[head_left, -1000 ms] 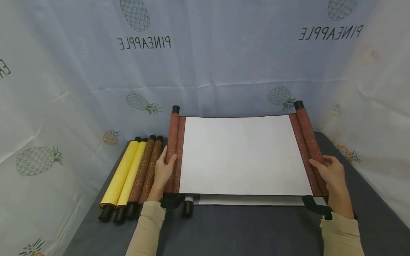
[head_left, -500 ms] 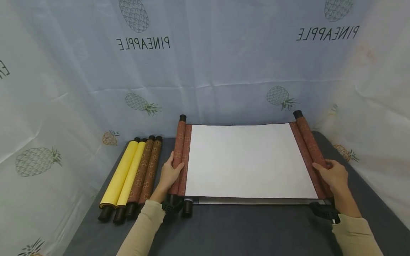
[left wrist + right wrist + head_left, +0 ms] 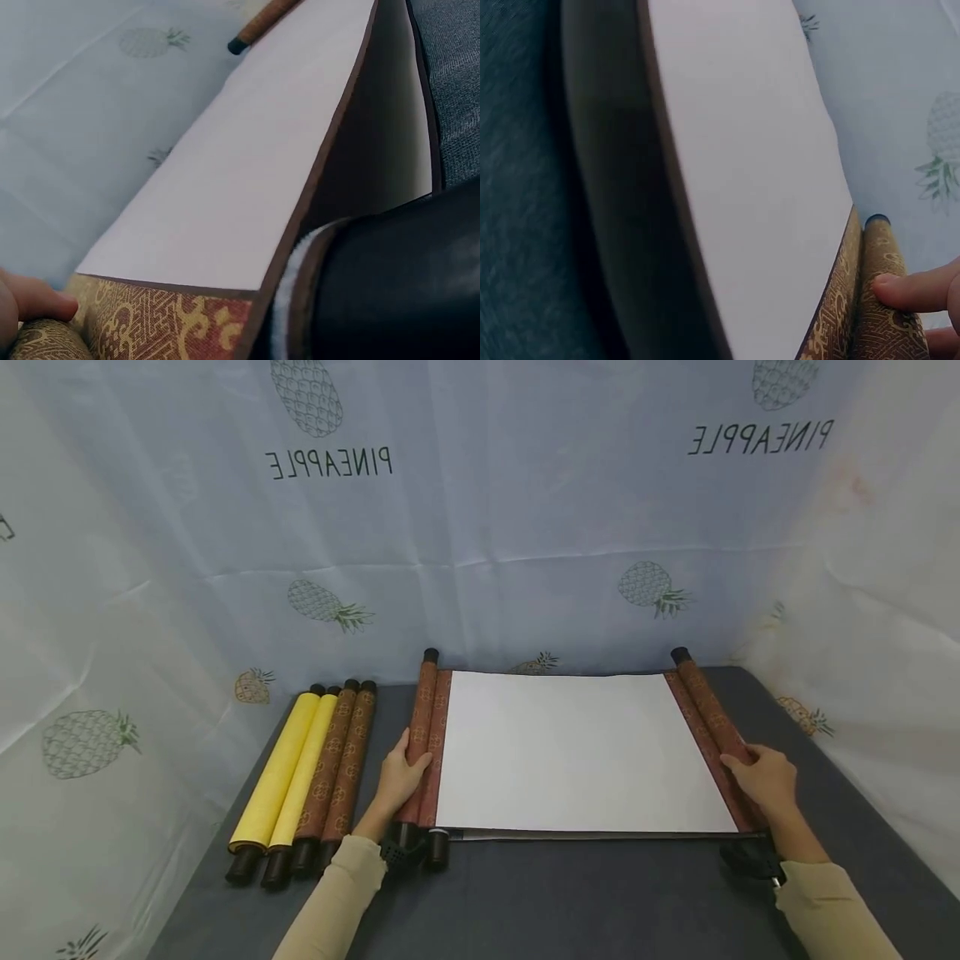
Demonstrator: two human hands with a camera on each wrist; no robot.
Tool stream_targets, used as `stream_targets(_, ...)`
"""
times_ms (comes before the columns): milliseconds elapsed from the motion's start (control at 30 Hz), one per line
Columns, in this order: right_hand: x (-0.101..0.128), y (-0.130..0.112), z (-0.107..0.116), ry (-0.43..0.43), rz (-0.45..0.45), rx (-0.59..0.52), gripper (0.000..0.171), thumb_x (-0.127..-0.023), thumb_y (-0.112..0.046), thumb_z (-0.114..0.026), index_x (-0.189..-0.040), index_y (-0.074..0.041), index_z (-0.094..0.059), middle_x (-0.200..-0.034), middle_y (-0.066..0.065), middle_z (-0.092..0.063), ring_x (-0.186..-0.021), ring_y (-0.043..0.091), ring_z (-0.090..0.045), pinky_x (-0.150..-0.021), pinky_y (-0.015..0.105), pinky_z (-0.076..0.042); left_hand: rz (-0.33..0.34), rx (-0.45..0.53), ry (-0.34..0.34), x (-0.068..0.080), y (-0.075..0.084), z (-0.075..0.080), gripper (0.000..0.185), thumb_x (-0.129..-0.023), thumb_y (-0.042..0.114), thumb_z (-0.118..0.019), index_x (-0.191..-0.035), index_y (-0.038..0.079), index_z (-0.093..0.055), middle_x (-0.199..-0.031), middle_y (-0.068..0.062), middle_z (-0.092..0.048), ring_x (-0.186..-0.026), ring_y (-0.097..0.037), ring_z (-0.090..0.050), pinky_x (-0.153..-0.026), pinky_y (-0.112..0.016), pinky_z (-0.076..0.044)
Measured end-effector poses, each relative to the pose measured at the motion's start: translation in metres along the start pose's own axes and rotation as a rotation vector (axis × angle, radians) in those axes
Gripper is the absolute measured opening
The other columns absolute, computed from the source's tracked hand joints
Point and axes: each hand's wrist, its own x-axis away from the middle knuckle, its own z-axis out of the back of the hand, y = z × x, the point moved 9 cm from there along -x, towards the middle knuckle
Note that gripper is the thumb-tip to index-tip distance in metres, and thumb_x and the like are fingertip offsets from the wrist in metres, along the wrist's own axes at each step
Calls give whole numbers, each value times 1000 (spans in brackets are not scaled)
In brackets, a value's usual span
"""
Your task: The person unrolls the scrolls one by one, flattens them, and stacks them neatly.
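Note:
A partly unrolled scroll (image 3: 555, 752) with a blank white sheet and reddish-brown patterned ends spans the space between my hands. My left hand (image 3: 401, 775) grips its left roller, the thumb lying along the patterned cloth. At the other end my right hand (image 3: 765, 777) holds the right roller, thumb on top. In the left wrist view a dark gap shows between this sheet and another pale sheet (image 3: 411, 142) beneath it. A black rod end (image 3: 438, 849) sticks out below the left side of the held scroll; most of what lies underneath is hidden.
Left of my hands, two yellow rolled scrolls (image 3: 281, 768) and two brown patterned rolled scrolls (image 3: 348, 760) lie side by side on the dark grey table (image 3: 585, 902). A pineapple-print curtain (image 3: 525, 510) hangs behind and along the sides.
Both hands have lowered the scroll, and its far edge now sits lower in the head view. The left roller has shifted somewhat right. Less of the sheet beneath shows at the front.

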Motion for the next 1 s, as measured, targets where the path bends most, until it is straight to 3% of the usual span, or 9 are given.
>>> stream_targets(433, -1, -6, -13, 20, 60, -10, 52, -90, -15, -60, -128, 19, -47, -130, 44, -44, -119, 62, -39, -100, 68, -33, 69, 49, -55, 1, -21, -6, 68, -95, 10, -54, -148, -13, -18, -149, -36, -32, -134, -49, -41, -108, -56, -40)
stream_targets(1000, 5, -1, -23, 90, 97, -53, 50, -87, -8, -64, -128, 15, -49, -128, 43, -46, -119, 60, -42, -103, 65, -31, 62, 92, -76, -1, -32, -12, 68, -95, 9, -53, -148, -14, -16, -152, -36, -24, -140, -50, -30, -113, -57, -31)
